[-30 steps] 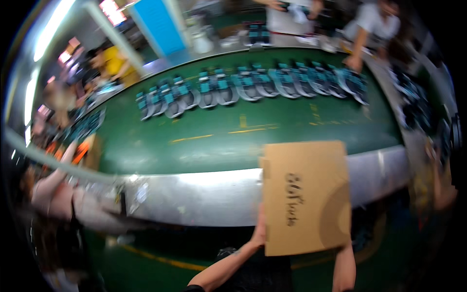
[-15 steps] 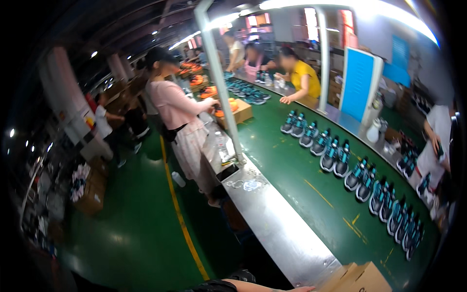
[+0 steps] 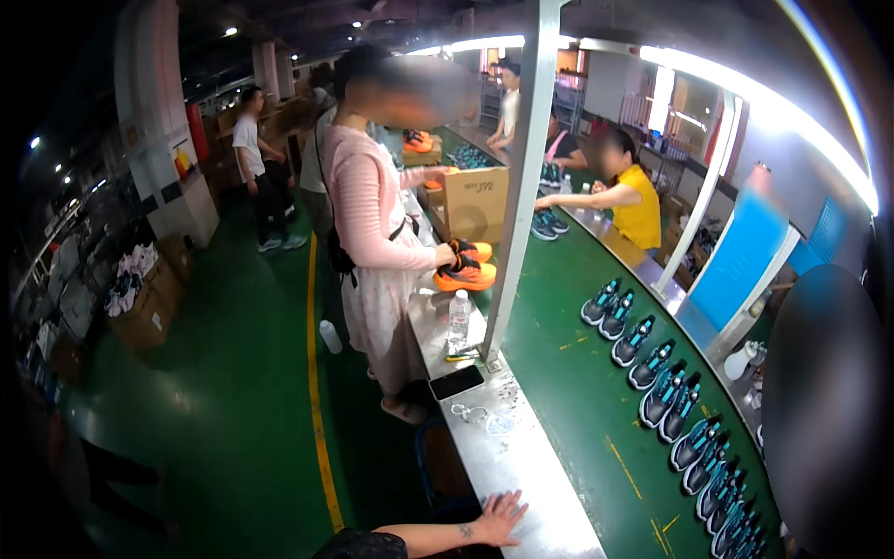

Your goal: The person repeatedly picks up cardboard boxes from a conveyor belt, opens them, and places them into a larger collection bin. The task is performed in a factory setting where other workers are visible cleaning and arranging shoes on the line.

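Observation:
My left hand (image 3: 503, 518) lies palm down with its fingers spread on the bare metal ledge (image 3: 549, 512) beside the green conveyor belt. Nothing is held in it. The forearm comes in from the lower edge, out of a black sleeve. My right hand is out of view. Farther up the ledge, beyond my fingers, lie some small clear scraps (image 3: 500, 425), a dark phone (image 3: 456, 381) and an upright clear bottle (image 3: 459, 317). Black and teal sneakers (image 3: 662, 407) stand in a row along the belt (image 3: 577, 401), to the right of my hand.
A co-worker in pink (image 3: 368, 205) stands at the ledge, handling orange sneakers (image 3: 468, 267) and a cardboard box (image 3: 475, 205). Across the belt, a person in yellow (image 3: 643, 205) reaches over. A white post (image 3: 519, 186) rises from the ledge; a stool (image 3: 447, 456) stands under it.
My view has turned, and the carton at the lower right has left it. My left hand now shows fully on the ledge. The pink-clad co-worker now has a box and orange sneakers in hand.

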The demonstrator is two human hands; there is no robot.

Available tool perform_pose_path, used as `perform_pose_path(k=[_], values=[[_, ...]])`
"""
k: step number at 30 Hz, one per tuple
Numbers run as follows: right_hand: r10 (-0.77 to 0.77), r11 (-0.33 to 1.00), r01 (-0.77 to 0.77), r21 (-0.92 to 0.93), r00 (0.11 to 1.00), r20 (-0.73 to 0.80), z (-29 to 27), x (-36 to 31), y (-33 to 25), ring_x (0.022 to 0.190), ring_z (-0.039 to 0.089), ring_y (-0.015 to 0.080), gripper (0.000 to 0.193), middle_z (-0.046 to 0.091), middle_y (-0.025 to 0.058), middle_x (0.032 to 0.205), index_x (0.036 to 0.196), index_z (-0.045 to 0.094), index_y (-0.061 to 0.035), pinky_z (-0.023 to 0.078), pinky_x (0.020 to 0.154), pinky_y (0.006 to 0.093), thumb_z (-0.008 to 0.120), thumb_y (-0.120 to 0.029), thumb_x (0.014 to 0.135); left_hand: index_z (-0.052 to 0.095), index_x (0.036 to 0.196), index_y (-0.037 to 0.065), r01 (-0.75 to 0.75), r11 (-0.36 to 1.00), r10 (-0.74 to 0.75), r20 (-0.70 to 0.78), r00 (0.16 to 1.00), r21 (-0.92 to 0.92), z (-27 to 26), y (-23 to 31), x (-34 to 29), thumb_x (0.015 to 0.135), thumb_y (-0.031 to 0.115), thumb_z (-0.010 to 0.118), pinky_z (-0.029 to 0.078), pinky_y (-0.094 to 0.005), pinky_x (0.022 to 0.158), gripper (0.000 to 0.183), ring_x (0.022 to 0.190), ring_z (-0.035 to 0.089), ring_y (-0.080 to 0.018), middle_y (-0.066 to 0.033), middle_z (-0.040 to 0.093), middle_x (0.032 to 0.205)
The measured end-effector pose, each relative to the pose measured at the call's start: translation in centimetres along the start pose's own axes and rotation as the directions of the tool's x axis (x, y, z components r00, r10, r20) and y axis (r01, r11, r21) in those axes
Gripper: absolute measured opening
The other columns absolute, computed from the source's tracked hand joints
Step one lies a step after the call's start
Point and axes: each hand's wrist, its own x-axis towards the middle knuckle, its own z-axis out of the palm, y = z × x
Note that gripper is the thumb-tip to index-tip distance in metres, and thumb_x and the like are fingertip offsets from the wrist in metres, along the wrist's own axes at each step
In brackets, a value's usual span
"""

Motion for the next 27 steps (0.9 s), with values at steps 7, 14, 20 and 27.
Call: perform_pose_path(k=[7, 14, 20, 27], values=[[0.17, 0.909, -0.143, -0.392, 0.985, 0.034, 2.9, 0.2, 3.2, 0.115, 0.044, 0.0409, 0.051, 0.044, 0.0285, 0.124, 0.12, 0.048, 0.0011, 0.036, 0.098, 0.0452, 0.059, -0.028, 0.08, 0.015, 0.142, 0.006, -0.118, 0.992, 0.121, 0.059, 0.991, -0.052, 2.7, -3.8, -2.7, 0.07, 0.075, 0.044, -0.005, -0.0645, 0.101, 0.104, 0.136, -0.009, -0.0369, -0.0218, -0.004, 0.147], [0.44, 0.467, -0.265, -0.844, 0.897, -0.038, -1.4, 3.0, 11.5, 0.132, 0.023, 0.0371, 0.051, 0.027, 0.0266, 0.14, 0.128, 0.04, 0.0023, 0.011, 0.103, 0.0628, 0.047, -0.021, 0.083, -0.003, 0.143, 0.008, 0.013, 0.999, -0.019, 0.119, 0.993, 0.05, 0.5, -4.7, -1.5, 0.066, 0.072, 0.056, -0.006, -0.0632, 0.1, 0.116, 0.134, -0.016, -0.0408, -0.0226, -0.016, 0.146], [0.605, 0.174, -0.148, -0.974, 0.796, -0.013, -5.7, 4.6, 15.0, 0.135, 0.018, 0.0337, 0.05, 0.021, 0.0206, 0.145, 0.135, 0.033, -0.0014, 0.003, 0.104, 0.0638, 0.041, -0.018, 0.088, -0.003, 0.143, 0.007, 0.021, 0.999, -0.025, 0.096, 0.995, 0.045, 0.1, -5.6, -1.7, 0.066, 0.072, 0.056, -0.007, -0.0641, 0.099, 0.117, 0.133, -0.017, -0.0428, -0.0239, -0.016, 0.145], [0.795, 0.106, -0.063, -0.992, 0.604, 0.046, -9.5, 8.7, 17.5, 0.112, 0.051, 0.0331, 0.035, 0.057, 0.0108, 0.12, 0.114, 0.061, -0.0094, 0.03, 0.095, 0.0625, 0.051, -0.026, 0.085, -0.004, 0.142, 0.006, 0.101, 0.994, -0.105, 0.148, 0.983, 0.036, -0.3, -4.5, -0.7, 0.064, 0.078, 0.052, -0.009, -0.0623, 0.099, 0.12, 0.132, -0.019, -0.0419, -0.0236, -0.018, 0.144]])
